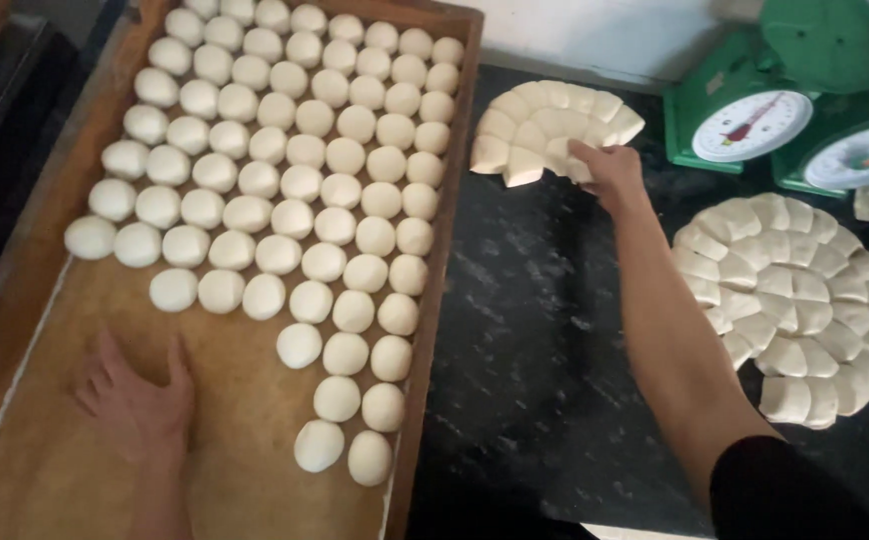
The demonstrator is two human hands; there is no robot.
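Note:
A long wooden tray [50, 300] holds several rows of round white dough balls [285, 170]. My left hand [140, 400] lies flat, palm down, on the tray's bare wood near its front, fingers spread, holding nothing. My right hand [607, 172] reaches far across the black counter [535, 330] and touches the edge of a cut, fan-shaped slab of dough pieces [545, 128]; its fingers pinch one piece at the slab's right side. A larger round disc of cut dough pieces [800, 300] lies to the right of my forearm.
Two green dial scales [745, 115] [860, 150] stand at the back right against a white wall. The tray's raised wooden rim [445, 230] separates tray and counter. A dark floor area lies left of the tray.

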